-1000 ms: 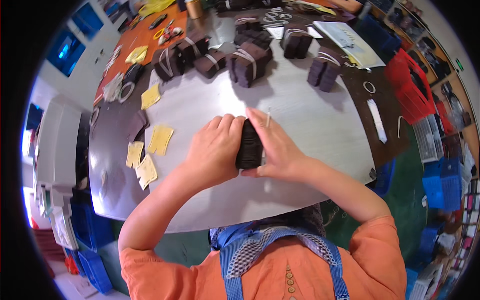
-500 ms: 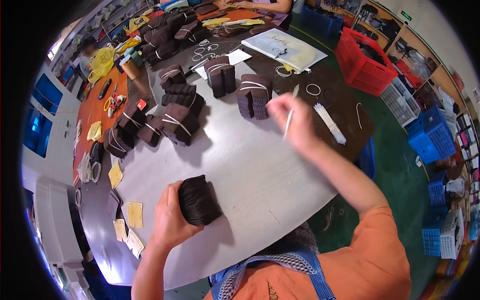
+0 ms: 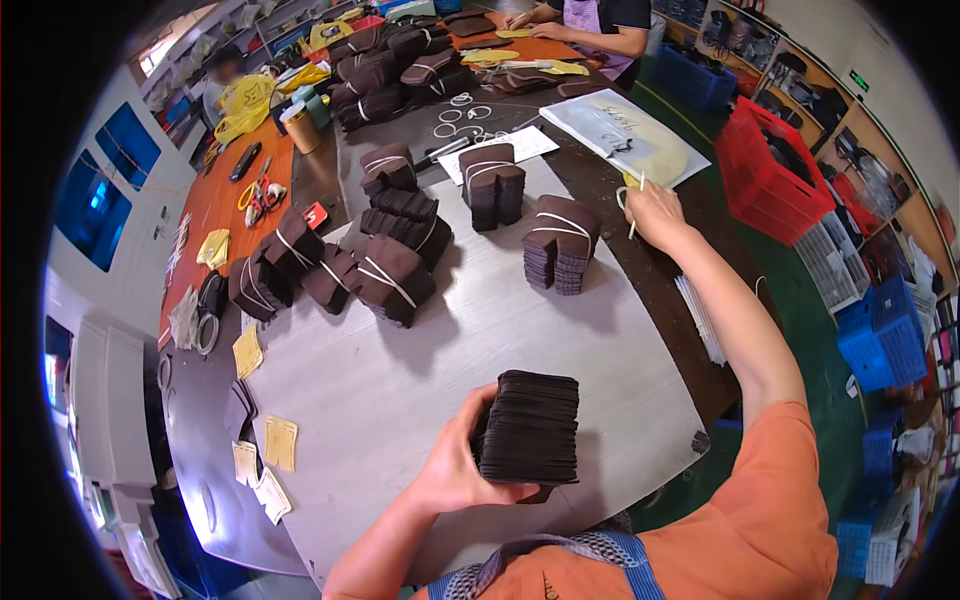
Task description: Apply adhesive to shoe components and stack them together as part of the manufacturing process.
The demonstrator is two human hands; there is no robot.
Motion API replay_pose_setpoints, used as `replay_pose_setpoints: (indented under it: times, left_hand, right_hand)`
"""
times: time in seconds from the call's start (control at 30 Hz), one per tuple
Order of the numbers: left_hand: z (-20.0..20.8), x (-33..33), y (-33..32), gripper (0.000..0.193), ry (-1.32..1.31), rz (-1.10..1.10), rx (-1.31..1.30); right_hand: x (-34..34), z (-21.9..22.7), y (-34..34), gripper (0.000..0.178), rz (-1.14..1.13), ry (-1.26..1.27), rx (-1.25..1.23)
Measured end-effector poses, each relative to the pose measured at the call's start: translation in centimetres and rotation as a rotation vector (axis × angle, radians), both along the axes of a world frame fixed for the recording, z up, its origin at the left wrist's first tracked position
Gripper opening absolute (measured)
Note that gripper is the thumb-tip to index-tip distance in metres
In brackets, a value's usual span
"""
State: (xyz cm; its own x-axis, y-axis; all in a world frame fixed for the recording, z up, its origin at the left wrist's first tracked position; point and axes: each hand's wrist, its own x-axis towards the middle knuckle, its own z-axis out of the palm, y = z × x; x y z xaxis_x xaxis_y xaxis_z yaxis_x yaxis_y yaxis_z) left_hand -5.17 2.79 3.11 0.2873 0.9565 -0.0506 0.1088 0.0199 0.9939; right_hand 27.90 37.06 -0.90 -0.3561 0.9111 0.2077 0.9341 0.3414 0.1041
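Note:
My left hand (image 3: 455, 465) is closed round a thick stack of dark brown cut pieces (image 3: 530, 428), tilted so its layered edges show. Over at the far right of the table, my right hand (image 3: 658, 215) is closed on a thin white pen-like stick (image 3: 632, 228). Its fingertips are at a white elastic band (image 3: 620, 197); whether they grip the band I cannot tell. Beyond the held stack stand banded brown stacks, among them a notched one (image 3: 560, 245) and another (image 3: 492, 187). More banded stacks (image 3: 392, 280) cluster to the left.
A bundle of thin white sticks (image 3: 700, 318) lies beside my right forearm. Loose elastic bands (image 3: 460, 115), a white sheet (image 3: 510, 148) and a clear bag (image 3: 625, 135) are farther back. Yellow cut pieces (image 3: 281, 443) lie left. A red crate (image 3: 770, 170) stands right. Another person works across the table.
My right hand has reached farther away, to the white elastic band, still with the stick. My left hand has brought the brown stack rightward and turned it. The view has shifted.

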Motion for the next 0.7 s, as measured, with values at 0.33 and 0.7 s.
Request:
replay_pose_setpoints:
  times: [0.33, 0.7]
  left_hand:
    - [0.0, 0.9, 0.3, 0.117, -0.506, -0.199, -0.143]
    - [4.9, -1.5, -0.2, 0.111, 0.063, -0.259, -0.005]
  right_hand:
    - [-7.8, 7.2, -24.4, 0.020, 0.568, 1.027, -0.949]
    - [-6.1, 1.8, -30.4, 0.013, 0.312, 1.893, -1.289]
